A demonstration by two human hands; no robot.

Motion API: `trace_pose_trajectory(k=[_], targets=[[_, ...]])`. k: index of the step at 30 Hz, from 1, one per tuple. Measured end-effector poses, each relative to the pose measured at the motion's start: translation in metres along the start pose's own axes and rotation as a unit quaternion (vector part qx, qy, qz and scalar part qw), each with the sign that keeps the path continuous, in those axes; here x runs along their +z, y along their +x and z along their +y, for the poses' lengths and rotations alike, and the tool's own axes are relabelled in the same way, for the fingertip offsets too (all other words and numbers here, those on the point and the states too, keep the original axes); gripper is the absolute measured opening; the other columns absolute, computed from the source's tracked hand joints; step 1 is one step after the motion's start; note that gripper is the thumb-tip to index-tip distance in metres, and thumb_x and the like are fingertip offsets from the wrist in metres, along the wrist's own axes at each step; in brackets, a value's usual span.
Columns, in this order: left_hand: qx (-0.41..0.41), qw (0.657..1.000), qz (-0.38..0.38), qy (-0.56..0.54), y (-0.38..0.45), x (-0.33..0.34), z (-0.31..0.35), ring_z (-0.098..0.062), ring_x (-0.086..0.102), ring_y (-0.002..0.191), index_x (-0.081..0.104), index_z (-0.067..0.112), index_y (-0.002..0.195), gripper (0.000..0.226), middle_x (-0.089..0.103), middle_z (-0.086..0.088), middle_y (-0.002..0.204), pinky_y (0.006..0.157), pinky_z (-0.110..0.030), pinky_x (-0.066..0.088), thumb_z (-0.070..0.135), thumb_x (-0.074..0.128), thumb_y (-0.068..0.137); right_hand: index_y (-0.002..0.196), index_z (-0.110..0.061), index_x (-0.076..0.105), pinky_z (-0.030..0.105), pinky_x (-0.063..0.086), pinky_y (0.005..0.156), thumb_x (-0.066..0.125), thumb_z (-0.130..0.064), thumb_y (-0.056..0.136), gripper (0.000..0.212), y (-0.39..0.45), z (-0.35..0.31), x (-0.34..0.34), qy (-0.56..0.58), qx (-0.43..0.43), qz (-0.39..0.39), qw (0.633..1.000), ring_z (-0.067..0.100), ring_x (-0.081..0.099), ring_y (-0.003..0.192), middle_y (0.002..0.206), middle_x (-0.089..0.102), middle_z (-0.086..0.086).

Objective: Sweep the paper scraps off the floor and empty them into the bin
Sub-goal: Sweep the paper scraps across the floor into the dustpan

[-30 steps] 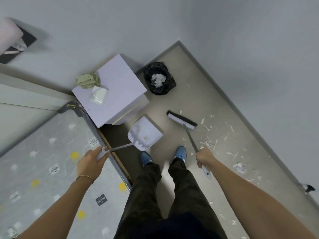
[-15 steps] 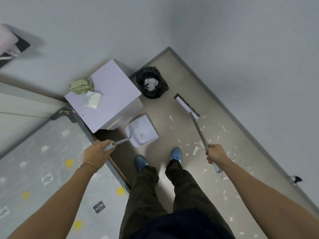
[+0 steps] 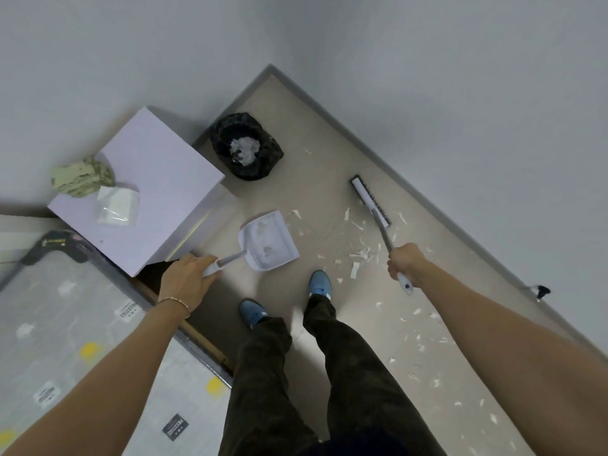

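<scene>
Head view
Left hand (image 3: 186, 280): fingers wrapped round the handle of the white dustpan (image 3: 268, 240), whose pan sits over the floor (image 3: 316, 179) just ahead of the blue shoes (image 3: 320, 283).
Right hand (image 3: 405, 261): clenched on the broom (image 3: 370, 201) handle; the brush head lies near the floor's right wall edge.
Paper scraps (image 3: 360, 253): strewn between dustpan and broom and along the right edge.
Bin (image 3: 246, 147): black-lined, in the floor's far corner beside the white cabinet (image 3: 141, 192), white paper inside.

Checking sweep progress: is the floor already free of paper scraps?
No, many white scraps lie on the floor between the dustpan and the broom, and more lie nearer the camera.
</scene>
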State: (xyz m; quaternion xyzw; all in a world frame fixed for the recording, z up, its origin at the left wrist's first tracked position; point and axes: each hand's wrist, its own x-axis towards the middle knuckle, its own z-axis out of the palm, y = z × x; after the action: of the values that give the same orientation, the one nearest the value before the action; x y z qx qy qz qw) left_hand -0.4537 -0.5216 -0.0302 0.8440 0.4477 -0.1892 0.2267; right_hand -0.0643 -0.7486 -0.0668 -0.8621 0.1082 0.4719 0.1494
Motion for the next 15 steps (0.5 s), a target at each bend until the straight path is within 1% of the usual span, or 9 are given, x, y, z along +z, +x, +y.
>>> trace_pose_trajectory(k=[2, 3, 5, 7, 9, 11, 12, 14, 15], targets=[[0.004, 1.000, -0.009, -0.011, 0.009, -0.002, 0.006, -0.022, 0.059, 0.075, 0.066, 0.020, 0.103, 0.022, 0.061, -0.004, 0.080, 0.063, -0.032, 0.049, 0.039, 0.061, 0.092, 0.077, 0.004, 0.052, 0.030, 0.036, 0.048, 0.046, 0.007, 0.084, 0.010, 0.003, 0.003, 0.012, 0.003, 0.018, -0.024, 1.000, 0.023, 0.046, 0.046, 0.065, 0.051, 0.016], [0.011, 1.000, -0.013, -0.017, 0.013, -0.003, 0.009, -0.022, 0.058, 0.077, 0.065, 0.019, 0.104, 0.023, 0.061, -0.004, 0.081, 0.065, -0.033, 0.050, 0.038, 0.060, 0.092, 0.076, 0.003, 0.052, 0.030, 0.037, 0.049, 0.049, 0.008, 0.081, 0.008, 0.002, 0.005, 0.019, 0.007, 0.020, -0.038, 0.999, 0.022, 0.045, 0.048, 0.066, 0.050, 0.016], [0.022, 0.999, -0.022, -0.026, 0.020, -0.004, 0.016, -0.023, 0.060, 0.081, 0.066, 0.015, 0.108, 0.026, 0.064, -0.007, 0.085, 0.073, -0.036, 0.055, 0.035, 0.061, 0.093, 0.075, 0.000, 0.052, 0.033, 0.039, 0.054, 0.054, 0.011, 0.073, 0.012, -0.001, 0.007, 0.029, -0.005, 0.020, -0.047, 0.999, 0.023, 0.045, 0.055, 0.070, 0.049, 0.015], [0.036, 0.999, -0.028, -0.025, 0.026, -0.005, 0.026, -0.025, 0.061, 0.082, 0.066, 0.012, 0.114, 0.029, 0.064, -0.010, 0.089, 0.078, -0.037, 0.055, 0.031, 0.063, 0.092, 0.077, -0.002, 0.053, 0.032, 0.042, 0.055, 0.055, 0.010, 0.077, 0.012, -0.008, 0.008, 0.039, -0.002, 0.020, -0.051, 0.999, 0.025, 0.048, 0.061, 0.070, 0.049, 0.015], [0.052, 0.998, -0.027, -0.021, 0.035, -0.005, 0.038, -0.024, 0.061, 0.079, 0.065, 0.011, 0.115, 0.030, 0.063, -0.010, 0.089, 0.077, -0.036, 0.055, 0.029, 0.065, 0.091, 0.081, 0.000, 0.056, 0.031, 0.044, 0.055, 0.053, 0.008, 0.083, 0.008, -0.016, 0.004, 0.046, 0.004, 0.019, -0.065, 0.998, 0.026, 0.051, 0.064, 0.072, 0.051, 0.015], [0.067, 0.997, -0.023, -0.012, 0.047, -0.005, 0.051, -0.026, 0.061, 0.077, 0.066, 0.012, 0.114, 0.030, 0.063, -0.012, 0.088, 0.074, -0.038, 0.056, 0.028, 0.068, 0.089, 0.091, 0.008, 0.058, 0.033, 0.044, 0.058, 0.054, 0.013, 0.080, 0.013, -0.022, 0.001, 0.052, 0.029, 0.022, -0.065, 0.997, 0.029, 0.054, 0.071, 0.075, 0.054, 0.017], [0.075, 0.997, -0.022, -0.010, 0.054, -0.005, 0.058, -0.027, 0.061, 0.077, 0.066, 0.012, 0.113, 0.030, 0.063, -0.012, 0.088, 0.073, -0.039, 0.057, 0.028, 0.069, 0.088, 0.092, 0.008, 0.057, 0.032, 0.044, 0.056, 0.055, 0.013, 0.079, 0.014, -0.026, -0.002, 0.055, 0.038, 0.018, -0.071, 0.997, 0.030, 0.055, 0.072, 0.076, 0.054, 0.018], [0.086, 0.996, -0.018, -0.016, 0.070, -0.007, 0.072, -0.030, 0.061, 0.075, 0.067, 0.013, 0.109, 0.027, 0.062, -0.013, 0.087, 0.070, -0.039, 0.056, 0.030, 0.069, 0.088, 0.083, 0.006, 0.056, 0.024, 0.042, 0.043, 0.056, 0.009, 0.082, 0.004, -0.036, -0.010, 0.060, 0.052, 0.013, -0.080, 0.995, 0.029, 0.057, 0.063, 0.072, 0.053, 0.017], [0.090, 0.996, -0.016, -0.021, 0.077, -0.007, 0.079, -0.031, 0.060, 0.074, 0.068, 0.013, 0.107, 0.026, 0.061, -0.014, 0.085, 0.068, -0.039, 0.054, 0.031, 0.068, 0.088, 0.074, 0.001, 0.052, 0.021, 0.039, 0.037, 0.055, 0.007, 0.084, 0.012, -0.041, -0.014, 0.061, 0.055, 0.011, -0.086, 0.995, 0.025, 0.057, 0.055, 0.067, 0.052, 0.015]])
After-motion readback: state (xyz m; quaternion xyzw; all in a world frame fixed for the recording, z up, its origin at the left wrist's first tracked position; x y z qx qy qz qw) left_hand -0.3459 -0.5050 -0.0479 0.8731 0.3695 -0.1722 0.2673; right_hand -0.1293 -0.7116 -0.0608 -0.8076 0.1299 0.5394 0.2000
